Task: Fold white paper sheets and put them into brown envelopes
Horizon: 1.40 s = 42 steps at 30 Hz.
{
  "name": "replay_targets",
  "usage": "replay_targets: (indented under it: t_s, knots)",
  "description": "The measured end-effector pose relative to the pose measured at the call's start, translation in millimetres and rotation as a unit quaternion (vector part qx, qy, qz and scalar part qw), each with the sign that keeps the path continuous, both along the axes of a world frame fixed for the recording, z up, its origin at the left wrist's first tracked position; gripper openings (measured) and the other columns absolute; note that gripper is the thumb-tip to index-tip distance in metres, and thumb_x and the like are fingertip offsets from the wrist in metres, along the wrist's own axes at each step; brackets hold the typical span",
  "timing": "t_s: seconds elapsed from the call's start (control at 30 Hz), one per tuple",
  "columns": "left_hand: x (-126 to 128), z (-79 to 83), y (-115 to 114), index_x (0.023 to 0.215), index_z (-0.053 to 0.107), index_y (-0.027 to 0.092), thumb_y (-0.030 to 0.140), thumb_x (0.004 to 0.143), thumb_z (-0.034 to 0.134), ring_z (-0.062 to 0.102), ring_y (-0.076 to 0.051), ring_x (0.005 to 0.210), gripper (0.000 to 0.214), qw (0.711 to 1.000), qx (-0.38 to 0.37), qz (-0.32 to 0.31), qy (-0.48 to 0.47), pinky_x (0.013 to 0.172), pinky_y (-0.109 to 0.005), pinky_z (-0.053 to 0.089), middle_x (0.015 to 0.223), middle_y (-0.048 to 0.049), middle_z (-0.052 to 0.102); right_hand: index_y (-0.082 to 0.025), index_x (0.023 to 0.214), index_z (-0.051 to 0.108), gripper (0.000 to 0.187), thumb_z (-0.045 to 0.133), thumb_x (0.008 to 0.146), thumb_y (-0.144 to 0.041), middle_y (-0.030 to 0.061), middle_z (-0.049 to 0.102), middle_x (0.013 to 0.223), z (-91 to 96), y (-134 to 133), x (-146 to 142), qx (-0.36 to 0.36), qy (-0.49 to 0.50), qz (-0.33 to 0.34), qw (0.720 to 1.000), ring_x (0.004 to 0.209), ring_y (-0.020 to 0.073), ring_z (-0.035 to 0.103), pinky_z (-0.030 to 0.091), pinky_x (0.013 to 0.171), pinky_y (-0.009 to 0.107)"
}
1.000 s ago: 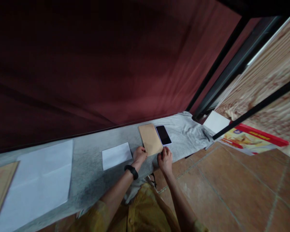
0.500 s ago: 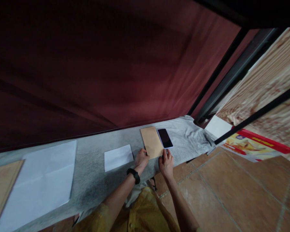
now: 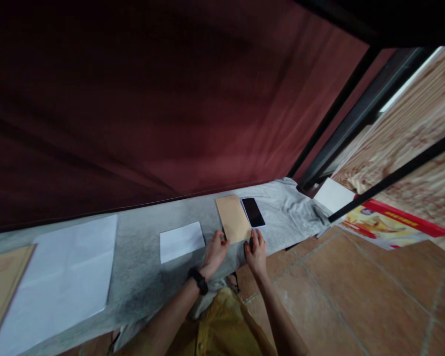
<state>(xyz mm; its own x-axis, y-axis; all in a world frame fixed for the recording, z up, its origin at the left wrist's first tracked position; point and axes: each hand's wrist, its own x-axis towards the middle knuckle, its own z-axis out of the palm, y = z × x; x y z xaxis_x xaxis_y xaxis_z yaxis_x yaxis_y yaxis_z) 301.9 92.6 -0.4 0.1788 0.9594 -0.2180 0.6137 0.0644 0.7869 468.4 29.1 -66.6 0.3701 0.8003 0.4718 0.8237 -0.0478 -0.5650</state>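
Note:
A plain tan envelope or paper folder (image 3: 233, 217) lies flat on a grey cloth-covered surface (image 3: 141, 247). My left hand (image 3: 215, 251), with a black band on its wrist, is at the lower left corner of the tan piece, thumb and fingers apart. At the lower right corner rests my right hand (image 3: 256, 251), its fingers stretched out and the thumb set apart, close to the bottom of a dark-screened phone (image 3: 253, 212). The phone lies along the right edge of the tan piece. A small white paper (image 3: 181, 242) lies left of my left hand.
Farther left, a large creased white sheet (image 3: 70, 277) lies partly under another tan piece (image 3: 7, 287). A dark red curtain (image 3: 193, 123) hangs behind the surface. To the right stand black frame bars (image 3: 333, 113), a white box (image 3: 333, 194) and a red-and-yellow printed package (image 3: 393, 222) on the tiled floor.
My left wrist has dropped back a little to the left, and that hand's fingers have opened slightly. The right hand, the tan piece and the phone stay where they were.

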Motion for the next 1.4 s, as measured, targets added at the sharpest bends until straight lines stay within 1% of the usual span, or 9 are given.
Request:
replay_targets:
  t_s: [0.07, 0.17, 0.23, 0.33, 0.5, 0.63, 1.07, 1.2, 1.4]
  knots:
    - [-18.0, -4.1, -11.4, 0.112, 0.06, 0.02, 0.02, 0.092, 0.055, 0.07, -0.019, 0.086, 0.02, 0.998, 0.057, -0.017, -0.001, 0.077, -0.03, 0.053, 0.093, -0.005, 0.072, -0.019, 0.149, 0.045, 0.049, 0.043, 0.101, -0.029, 0.019, 0.047, 0.148, 3.9, -6.3, -3.0, 0.016, 0.007, 0.002, 1.0, 0.131, 0.0318, 0.048, 0.045, 0.104, 0.056]
    - [-58.8, -13.0, -28.7, 0.115, 0.062, 0.021, 0.018, 0.093, 0.051, 0.066, -0.023, 0.11, 0.025, 0.973, 0.226, -0.05, 0.024, 0.098, -0.039, 0.054, 0.113, -0.0085, 0.07, -0.023, 0.15, 0.044, 0.048, 0.04, 0.103, -0.028, 0.0164, 0.047, 0.15, 14.0, -17.8, -16.8, 0.034, 0.017, 0.034, 0.999, 0.135, 0.0301, 0.046, 0.045, 0.106, 0.055]
    - [-89.3, -19.0, -38.0, 0.122, 0.062, 0.02, 0.022, 0.097, 0.047, 0.061, -0.025, 0.122, 0.03, 0.946, 0.311, -0.056, 0.068, 0.107, -0.045, 0.05, 0.126, -0.0107, 0.068, -0.026, 0.153, 0.041, 0.049, 0.038, 0.104, -0.026, 0.0139, 0.047, 0.152, 22.6, -23.4, -34.6, 0.029, 0.023, 0.092, 0.995, 0.139, 0.0276, 0.045, 0.045, 0.109, 0.053]
    - [-127.5, -26.2, -46.3, 0.137, 0.056, 0.017, 0.029, 0.101, 0.042, 0.048, -0.028, 0.141, 0.04, 0.915, 0.368, -0.051, 0.154, 0.115, -0.048, 0.044, 0.145, -0.014, 0.057, -0.024, 0.155, 0.038, 0.052, 0.036, 0.103, -0.022, 0.0127, 0.045, 0.156, 34.9, -22.8, -74.4, 0.001, 0.017, 0.214, 0.977, 0.144, 0.0245, 0.042, 0.044, 0.113, 0.049]
    - [-156.7, -33.0, -49.6, 0.151, 0.045, 0.011, 0.035, 0.102, 0.039, 0.032, -0.034, 0.151, 0.055, 0.889, 0.362, -0.031, 0.277, 0.119, -0.056, 0.035, 0.159, -0.02, 0.042, -0.016, 0.155, 0.041, 0.052, 0.04, 0.104, -0.028, 0.0142, 0.041, 0.16, 48.6, 1.4, -149.6, -0.054, -0.048, 0.281, 0.957, 0.15, 0.0266, 0.035, 0.042, 0.116, 0.051]
    - [-162.5, -34.4, -51.7, 0.155, 0.04, 0.014, 0.026, 0.1, 0.036, 0.029, -0.032, 0.153, 0.057, 0.887, 0.332, -0.045, 0.318, 0.12, -0.056, 0.031, 0.161, -0.0179, 0.039, -0.016, 0.154, 0.043, 0.051, 0.042, 0.105, -0.032, 0.0118, 0.039, 0.162, 50.9, 21.8, -181.2, -0.093, -0.107, 0.289, 0.947, 0.151, 0.0258, 0.032, 0.038, 0.119, 0.048]
    - [-157.9, -46.8, -50.0, 0.151, 0.045, 0.008, 0.03, 0.1, 0.036, 0.031, -0.034, 0.152, 0.057, 0.9, 0.288, 0.014, 0.326, 0.12, -0.058, 0.029, 0.161, -0.0216, 0.036, -0.019, 0.155, 0.042, 0.053, 0.039, 0.107, -0.042, 0.0109, 0.036, 0.164, 29.8, 43.8, -178.1, -0.147, -0.187, 0.267, 0.934, 0.151, 0.0249, 0.033, 0.028, 0.123, 0.045]
    - [-158.0, -39.3, -38.9, 0.15, 0.045, 0.003, 0.026, 0.1, 0.033, 0.034, -0.032, 0.151, 0.057, 0.902, 0.29, 0.029, 0.318, 0.122, -0.053, 0.028, 0.159, -0.0216, 0.041, -0.02, 0.155, 0.042, 0.052, 0.04, 0.107, -0.04, 0.0101, 0.036, 0.163, 26.1, 43.8, -181.4, -0.15, -0.194, 0.255, 0.935, 0.151, 0.0239, 0.034, 0.028, 0.123, 0.045]
    - [-161.4, -39.2, -16.9, 0.153, 0.043, 0.009, 0.029, 0.101, 0.032, 0.027, -0.031, 0.154, 0.057, 0.903, 0.299, 0.024, 0.309, 0.122, -0.056, 0.027, 0.161, -0.0176, 0.038, -0.021, 0.153, 0.045, 0.049, 0.042, 0.106, -0.035, 0.0101, 0.04, 0.161, 24.1, 42.5, -183.8, -0.138, -0.173, 0.238, 0.946, 0.149, 0.0234, 0.037, 0.028, 0.122, 0.045]
